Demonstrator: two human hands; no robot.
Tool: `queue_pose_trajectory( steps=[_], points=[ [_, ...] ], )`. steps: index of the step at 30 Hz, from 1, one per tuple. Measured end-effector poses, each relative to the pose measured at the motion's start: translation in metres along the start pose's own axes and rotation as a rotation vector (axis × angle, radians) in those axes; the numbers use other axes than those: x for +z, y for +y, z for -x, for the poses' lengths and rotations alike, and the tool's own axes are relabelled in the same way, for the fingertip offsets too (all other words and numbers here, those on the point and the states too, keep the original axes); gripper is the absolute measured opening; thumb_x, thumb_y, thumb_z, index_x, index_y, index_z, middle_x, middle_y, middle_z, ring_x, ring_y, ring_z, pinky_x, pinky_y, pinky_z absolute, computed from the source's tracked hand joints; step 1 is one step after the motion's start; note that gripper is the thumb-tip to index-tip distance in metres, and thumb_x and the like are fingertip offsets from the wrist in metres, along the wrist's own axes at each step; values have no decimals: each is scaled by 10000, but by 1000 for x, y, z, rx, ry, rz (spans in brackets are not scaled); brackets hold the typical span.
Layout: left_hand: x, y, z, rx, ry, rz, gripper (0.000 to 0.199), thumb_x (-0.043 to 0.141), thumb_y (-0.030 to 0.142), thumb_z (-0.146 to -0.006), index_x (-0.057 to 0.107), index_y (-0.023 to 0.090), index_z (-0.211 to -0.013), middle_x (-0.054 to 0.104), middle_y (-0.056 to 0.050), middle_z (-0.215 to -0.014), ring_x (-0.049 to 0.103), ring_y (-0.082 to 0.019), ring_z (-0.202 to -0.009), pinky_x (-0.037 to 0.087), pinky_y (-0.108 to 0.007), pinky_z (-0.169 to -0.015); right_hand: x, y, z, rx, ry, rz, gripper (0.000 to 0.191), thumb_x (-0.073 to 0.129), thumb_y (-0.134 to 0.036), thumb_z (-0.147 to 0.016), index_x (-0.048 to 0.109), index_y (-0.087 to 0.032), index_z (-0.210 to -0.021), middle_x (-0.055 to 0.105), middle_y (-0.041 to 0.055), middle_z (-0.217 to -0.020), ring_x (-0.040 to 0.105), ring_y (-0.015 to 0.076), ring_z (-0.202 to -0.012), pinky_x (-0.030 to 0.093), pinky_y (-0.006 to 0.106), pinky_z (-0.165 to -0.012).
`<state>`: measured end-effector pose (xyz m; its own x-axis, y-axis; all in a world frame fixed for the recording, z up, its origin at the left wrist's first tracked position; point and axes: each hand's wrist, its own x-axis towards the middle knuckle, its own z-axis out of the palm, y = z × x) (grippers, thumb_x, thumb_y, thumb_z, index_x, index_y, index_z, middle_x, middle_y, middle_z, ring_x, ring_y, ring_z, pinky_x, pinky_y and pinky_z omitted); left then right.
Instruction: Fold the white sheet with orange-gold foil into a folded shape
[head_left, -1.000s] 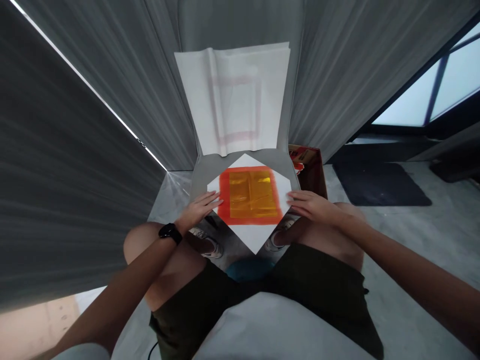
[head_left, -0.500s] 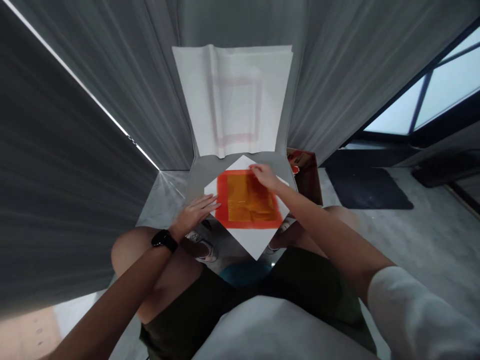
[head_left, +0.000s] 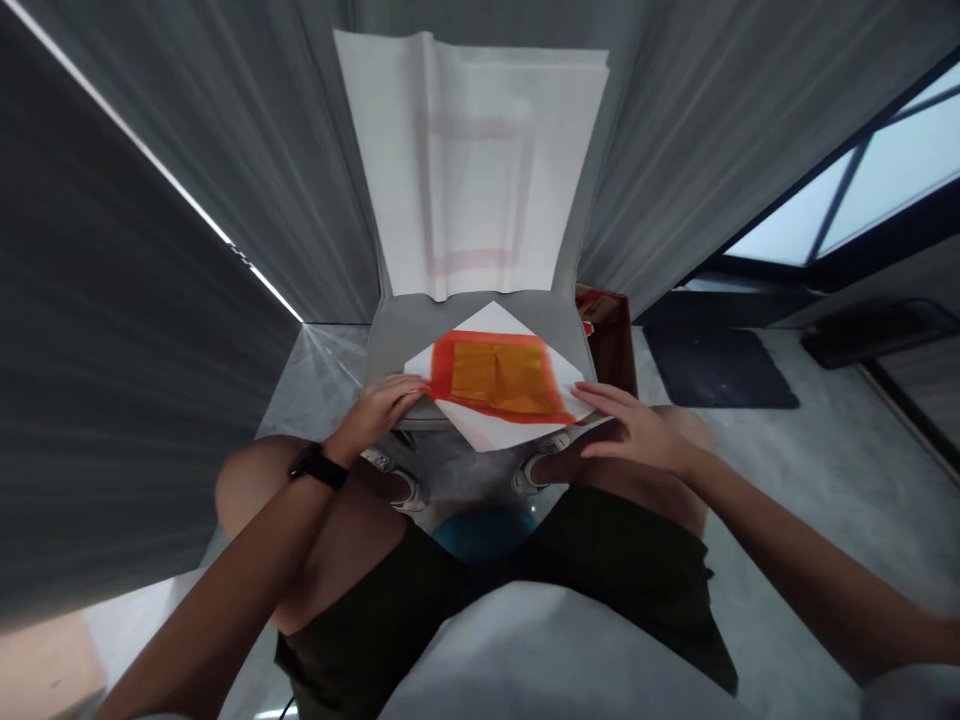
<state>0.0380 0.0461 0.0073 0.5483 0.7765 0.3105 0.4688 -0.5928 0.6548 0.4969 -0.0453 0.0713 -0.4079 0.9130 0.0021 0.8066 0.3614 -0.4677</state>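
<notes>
No longer reaching across the paper on the chair: now pinching its left edge with left fingers, touching its right corner with spread, unclenched right fingers, so working both sides together.

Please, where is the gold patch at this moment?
The gold patch is near the middle of the head view, on the small paper over the chair seat, between the left hand and the right hand.
</notes>
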Motion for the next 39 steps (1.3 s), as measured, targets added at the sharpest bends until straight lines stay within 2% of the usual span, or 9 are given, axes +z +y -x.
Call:
queue_pose_trajectory(
  steps=[4, 6, 10, 14, 18, 23, 31, 34, 39],
  points=[
    [-3, -4, -9, -35, -16, 43, 510, 453, 586, -1090, 784, 205, -1164, 786, -90, -1222, 737, -236, -1130, 580, -361, -1049, 22, 10, -12, -22, 94, -78, 453, 601, -480, -1025, 719, -261, -1403, 709, 110, -1410, 654, 304, -1338, 554, 486, -1142],
    [-4, -9, -11, -52, -54, 60, 551, 478, 650, -1058, 799, 210, -1143, 791, -90, -1220, 742, -242, -1126, 583, -359, -1048, 25, 16, -26, -57, 149, -104, 377, 518, -419, -1059, 791, -273, -1275, 775, 88, -1282, 719, 273, -1218, 580, 468, -1090],
    [-6, -11, -13, -131, -95, 89, 635, 508, 741, -997, 810, 210, -1168, 789, -105, -1237, 740, -264, -1150, 577, -389, -1066, 23, 20, -37, -52, 220, -130, 370, 519, -402, -1047, 818, -264, -1215, 812, 75, -1179, 752, 269, -1119, 584, 453, -1041],
    [-10, -2, -17, -271, -58, 167, 673, 557, 788, -933, 827, 195, -1101, 796, -108, -1211, 735, -279, -1109, 571, -389, -1049, 22, 17, -35, 88, 218, -349, 391, 593, -516, -988, 851, -245, -1101, 820, 68, -1152, 752, 282, -1109, 592, 420, -1000],
    [-16, 6, -23, -390, -76, 195, 656, 618, 793, -867, 832, 189, -1008, 810, -67, -1048, 710, -255, -932, 588, -319, -854, 22, 18, -39, 278, 147, -546, 505, 710, -654, -840, 856, -204, -1016, 822, 40, -985, 736, 257, -891, 592, 351, -793],
    [-14, 8, -29, -489, 21, 211, 618, 637, 791, -822, 802, 199, -881, 731, -15, -799, 602, -195, -743, 494, -256, -646, 19, 15, -54, 429, 113, -664, 559, 742, -722, -741, 798, -173, -831, 668, -8, -685, 544, 147, -613, 409, 252, -535],
    [0, 8, -41, -515, 186, 213, 596, 600, 739, -858, 747, 162, -874, 565, 15, -669, 447, -132, -624, 356, -227, -550, 18, 7, -75, 494, 232, -673, 590, 719, -745, -729, 748, -172, -868, 630, 7, -720, 483, 143, -631, 372, 254, -544],
    [-2, 9, -43, -523, 143, 212, 577, 594, 724, -861, 740, 166, -839, 558, 14, -669, 445, -138, -637, 354, -231, -561, 20, 14, -75, 492, 258, -655, 614, 728, -783, -709, 719, -174, -783, 599, 1, -684, 469, 138, -634, 359, 248, -550],
    [-6, 8, -46, -563, 46, 224, 557, 589, 711, -851, 733, 174, -815, 613, 5, -701, 500, -160, -686, 386, -236, -592, 24, 22, -73, 532, 210, -648, 635, 727, -807, -702, 710, -175, -752, 586, -6, -650, 463, 134, -607, 340, 248, -534]
  ],
)
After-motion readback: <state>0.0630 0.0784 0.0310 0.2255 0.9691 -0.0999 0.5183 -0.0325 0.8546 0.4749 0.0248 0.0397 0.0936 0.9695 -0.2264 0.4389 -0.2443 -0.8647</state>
